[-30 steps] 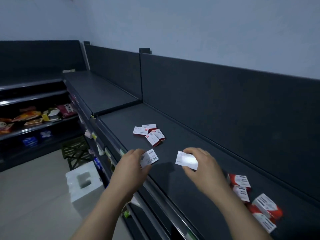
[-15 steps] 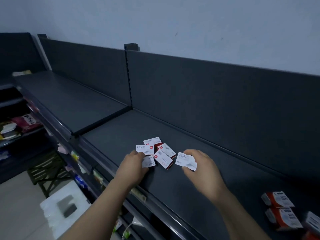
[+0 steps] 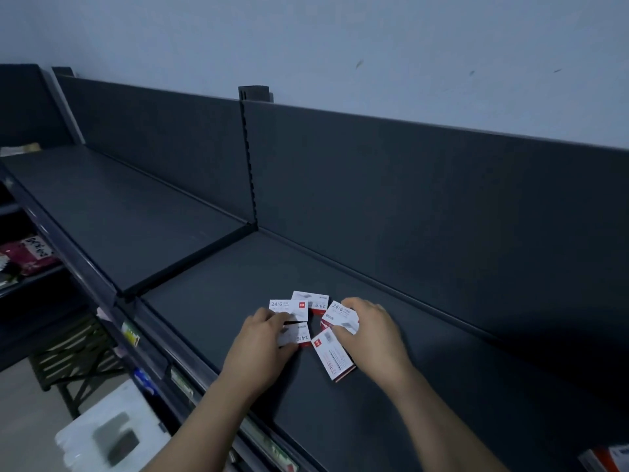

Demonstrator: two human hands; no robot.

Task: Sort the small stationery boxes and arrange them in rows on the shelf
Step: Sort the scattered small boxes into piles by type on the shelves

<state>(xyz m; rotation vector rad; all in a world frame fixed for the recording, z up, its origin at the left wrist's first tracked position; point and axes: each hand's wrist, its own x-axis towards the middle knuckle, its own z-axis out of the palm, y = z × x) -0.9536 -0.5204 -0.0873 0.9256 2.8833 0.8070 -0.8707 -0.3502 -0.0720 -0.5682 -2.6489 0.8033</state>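
1. Left hand [image 3: 262,345]: fingers curled over the left box [image 3: 300,333], thumb under its near edge, so it grips it. The box is white, printed "24/6", with a red end. It sits low over the shelf [image 3: 425,386]; can't tell if it touches.
2. Right hand [image 3: 372,335]: fingers curled round the right box [image 3: 341,316], thumb on its near side, holding it. Same white "24/6" print with a red edge, tilted, just right of the left box.
3. Flat box [image 3: 334,358]: lies label-up on the shelf between the two hands, nearest the camera, turned diagonally. Small red logo at its top corner, red strip along the near end. The right thumb is just beside its far corner.
4. Back boxes [image 3: 289,308]: white-and-red ones bunched just behind the hands, touching or overlapping each other, not in a row. Exact count unclear.
5. All of these sit together mid-shelf, nearer the front edge than the back panel [image 3: 408,185].
6. More boxes [image 3: 609,458]: red-and-white, cut off at the lower right corner, well apart from the cluster.
7. Slotted upright [image 3: 248,148] splits the back panel; the neighbouring shelf [image 3: 119,212] lies to its left.
8. Price strip [image 3: 183,383] runs along the front edge with labels on it.
9. Lower left: packets [image 3: 30,257] on a lower shelf and a white block [image 3: 102,434] on the floor.
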